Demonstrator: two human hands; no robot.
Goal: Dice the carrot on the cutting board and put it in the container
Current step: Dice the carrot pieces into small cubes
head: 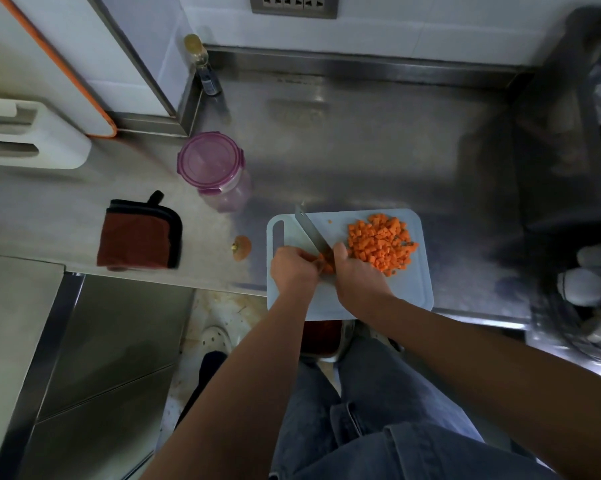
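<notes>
From the head view we judge the dicing nearly done. A heap of small orange carrot cubes [380,244] lies on the right of the pale blue plastic cutting board [413,292], while our left grip [294,268] pinches the last short orange carrot stub [325,263] and our right grip [356,277] is clenched round the steel-bladed knife [311,232], whose blade comes down at that stub. The round clear container with the purple clip lid [210,164] stands lidded and seemingly empty on the steel surface [361,150] near the board's far left corner, so we reckon the final cuts, the opening and the whole transfer remain.
</notes>
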